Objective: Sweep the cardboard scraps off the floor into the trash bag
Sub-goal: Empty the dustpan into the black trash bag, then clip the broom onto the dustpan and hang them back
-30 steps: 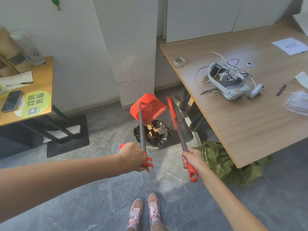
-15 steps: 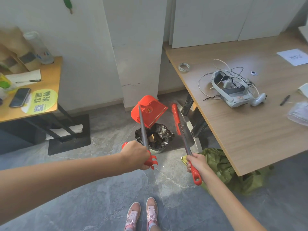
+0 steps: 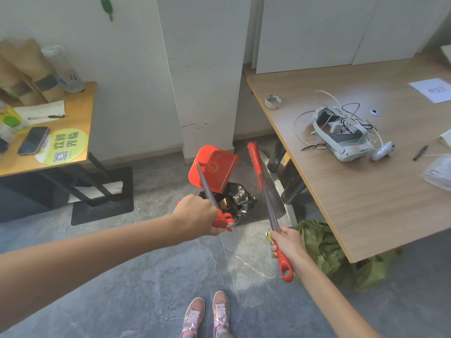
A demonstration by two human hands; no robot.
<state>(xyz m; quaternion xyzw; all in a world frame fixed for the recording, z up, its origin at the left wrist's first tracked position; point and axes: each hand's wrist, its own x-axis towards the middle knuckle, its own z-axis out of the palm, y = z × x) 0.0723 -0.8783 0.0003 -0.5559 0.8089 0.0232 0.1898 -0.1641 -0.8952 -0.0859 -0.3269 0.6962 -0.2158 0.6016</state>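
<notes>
My left hand (image 3: 196, 215) grips the long grey handle of a red dustpan (image 3: 212, 168). The pan is raised and tilted over the black trash bag (image 3: 240, 202) on the floor, hiding part of it. Brown cardboard scraps (image 3: 221, 203) show inside the bag's mouth. My right hand (image 3: 288, 241) grips the red-and-grey handle of a red broom (image 3: 255, 156), whose head is lifted to the right of the bag near the wall.
A wooden desk (image 3: 353, 191) with a white headset (image 3: 346, 140) and cables stands on the right, a chair base (image 3: 290, 189) under it. Green crumpled fabric (image 3: 327, 250) lies by my right arm. A small table (image 3: 48, 140) with a phone stands left. My pink shoes (image 3: 207, 313) are below.
The dustpan has tipped a little further over the bag, and fewer scraps show beneath it. Both hands keep their grips, and the view has shifted slightly.
</notes>
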